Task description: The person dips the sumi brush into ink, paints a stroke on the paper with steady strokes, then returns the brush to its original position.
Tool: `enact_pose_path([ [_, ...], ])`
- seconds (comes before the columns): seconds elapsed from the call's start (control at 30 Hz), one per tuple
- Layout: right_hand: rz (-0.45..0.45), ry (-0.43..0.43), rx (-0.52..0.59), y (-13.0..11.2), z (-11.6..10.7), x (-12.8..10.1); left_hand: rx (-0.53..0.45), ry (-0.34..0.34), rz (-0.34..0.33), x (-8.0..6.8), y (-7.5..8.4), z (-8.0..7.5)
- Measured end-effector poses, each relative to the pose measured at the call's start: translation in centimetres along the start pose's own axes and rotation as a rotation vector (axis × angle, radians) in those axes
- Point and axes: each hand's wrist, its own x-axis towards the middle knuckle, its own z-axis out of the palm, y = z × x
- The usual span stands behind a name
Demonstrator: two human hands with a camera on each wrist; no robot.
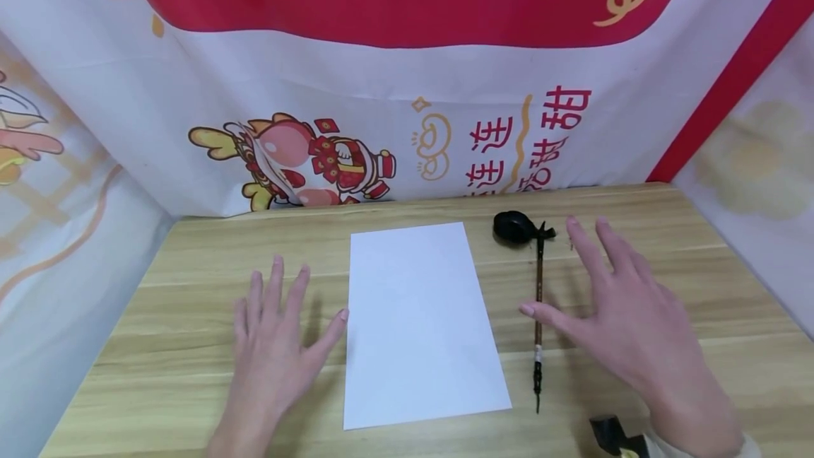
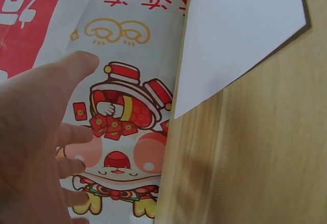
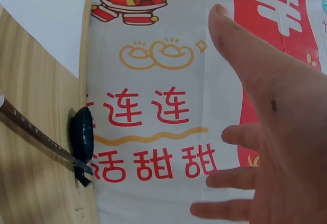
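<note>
A sheet of white paper (image 1: 420, 324) lies on the wooden table in front of me. My left hand (image 1: 270, 345) hovers at its left side, fingers spread and thumb reaching toward the paper's edge. To the right of the paper is a writing brush (image 1: 539, 288) with a brown handle, its far end resting at a small black dish (image 1: 514, 227) with a short handle. My right hand (image 1: 626, 309) is held to the right of the brush, fingers spread, its thumb overlapping the brush side in the head view. Neither hand holds anything.
A printed white and red cloth (image 1: 407, 69) hangs behind the table (image 1: 159, 345), with more cloth at both sides. Tiny dark specks lie near the dish. A black strap (image 1: 613, 437) shows at my right wrist.
</note>
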Motion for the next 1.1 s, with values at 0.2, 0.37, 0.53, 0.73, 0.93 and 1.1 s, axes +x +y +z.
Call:
enact_pose_path([
  [0.2,-0.083,0.043,0.137,1.2,0.7,0.4,-0.131,-0.011,0.065,0.4,-0.3,0.8],
  [0.37,-0.239,0.179,0.218,2.3,2.4,0.9,-0.261,-0.030,0.119,0.6,-0.7,1.9],
  [0.53,-0.334,0.237,0.252,3.1,3.9,1.4,-0.381,-0.050,0.167,0.7,-1.2,3.1],
  [0.73,-0.285,0.088,0.440,3.7,5.4,1.8,-0.444,-0.104,0.191,0.9,-1.7,4.3],
  [0.93,-0.160,-0.053,0.545,4.1,6.0,1.7,-0.423,-0.166,0.167,0.9,-1.9,5.2],
  [1.1,-0.121,-0.083,0.551,4.2,6.0,1.7,-0.410,-0.188,0.172,1.1,-2.1,5.7],
])
